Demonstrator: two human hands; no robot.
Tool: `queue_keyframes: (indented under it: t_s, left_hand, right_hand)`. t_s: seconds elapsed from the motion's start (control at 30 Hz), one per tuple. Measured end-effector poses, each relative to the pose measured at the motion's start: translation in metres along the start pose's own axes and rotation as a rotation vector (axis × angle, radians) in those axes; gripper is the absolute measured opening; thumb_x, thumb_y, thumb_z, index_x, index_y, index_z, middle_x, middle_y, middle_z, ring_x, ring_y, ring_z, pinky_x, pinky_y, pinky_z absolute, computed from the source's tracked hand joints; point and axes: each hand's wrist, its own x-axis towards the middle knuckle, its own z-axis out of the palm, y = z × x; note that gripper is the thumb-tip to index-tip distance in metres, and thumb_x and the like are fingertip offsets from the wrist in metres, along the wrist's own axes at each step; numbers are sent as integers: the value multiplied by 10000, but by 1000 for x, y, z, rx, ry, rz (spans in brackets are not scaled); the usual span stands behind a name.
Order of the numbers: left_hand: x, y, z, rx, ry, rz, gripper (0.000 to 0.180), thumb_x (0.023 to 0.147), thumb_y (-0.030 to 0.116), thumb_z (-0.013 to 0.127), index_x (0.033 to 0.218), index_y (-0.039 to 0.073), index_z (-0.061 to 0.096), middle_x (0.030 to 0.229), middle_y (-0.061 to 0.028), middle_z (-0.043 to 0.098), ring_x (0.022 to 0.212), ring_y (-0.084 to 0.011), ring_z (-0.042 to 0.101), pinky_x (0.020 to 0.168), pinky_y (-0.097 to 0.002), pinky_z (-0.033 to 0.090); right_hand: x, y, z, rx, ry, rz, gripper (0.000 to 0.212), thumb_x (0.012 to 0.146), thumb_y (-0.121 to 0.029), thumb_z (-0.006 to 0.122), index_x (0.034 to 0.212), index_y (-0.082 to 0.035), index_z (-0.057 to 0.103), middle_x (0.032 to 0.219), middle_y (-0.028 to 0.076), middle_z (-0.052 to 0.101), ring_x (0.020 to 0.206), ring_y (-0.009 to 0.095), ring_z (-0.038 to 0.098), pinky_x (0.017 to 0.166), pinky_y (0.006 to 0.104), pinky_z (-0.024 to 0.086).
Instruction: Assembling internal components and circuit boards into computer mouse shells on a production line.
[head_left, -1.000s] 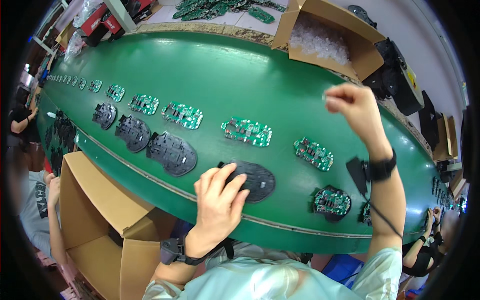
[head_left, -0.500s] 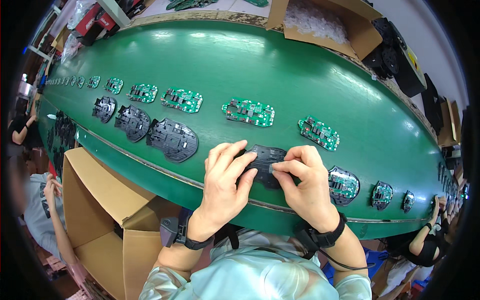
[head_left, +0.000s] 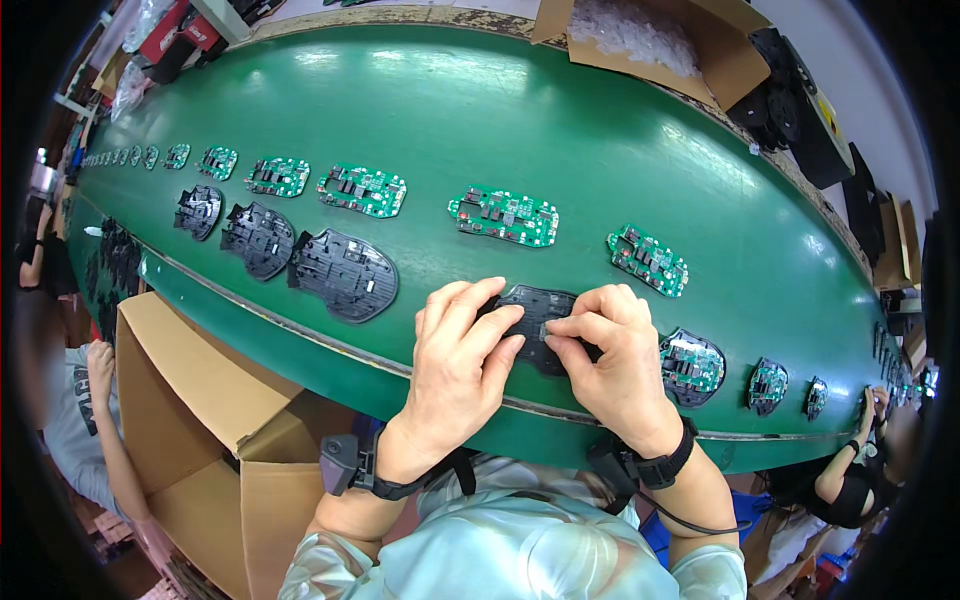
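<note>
The flat black plastic base shell (head_left: pixel 535 325) lies crosswise between both hands; left hand (head_left: pixel 455 365) presses it, right hand (head_left: pixel 610 360) pinches its middle.

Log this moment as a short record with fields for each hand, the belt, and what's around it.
left hand: fingers spread over a black plastic base shell
right hand: fingertips pinching at the same shell
surface: green conveyor belt
on belt: a row of green circuit boards, more black shells to the left
shells with boards fitted: to the right
beside belt: open cardboard box, lower left
</note>
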Motion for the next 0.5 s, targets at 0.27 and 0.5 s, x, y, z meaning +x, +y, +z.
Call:
queue_keyframes:
  t_s: [0.27, 0.5]
  left_hand:
    - [1, -2, 7, 7, -24, 4, 288, 804, 56, 770, 1088, 41, 724, 1272, -143, 651, 1174, -368, 558, 995, -448, 453]
    - [5, -3, 12, 22, -26, 9, 292, 802, 63, 772, 1090, 41, 727, 1273, -142, 653, 1177, -368, 558, 998, -446, 443]
  right_hand:
    - [-2, 6, -3, -16, 24, 43, 142, 721, -34, 805, 832, -63, 722, 895, 54, 600, 889, 257, 580, 777, 394, 414]
    - [1, 14, -3, -2, 18, 32, 144, 717, -29, 802, 829, -55, 716, 900, 61, 599, 897, 271, 582, 784, 400, 438]
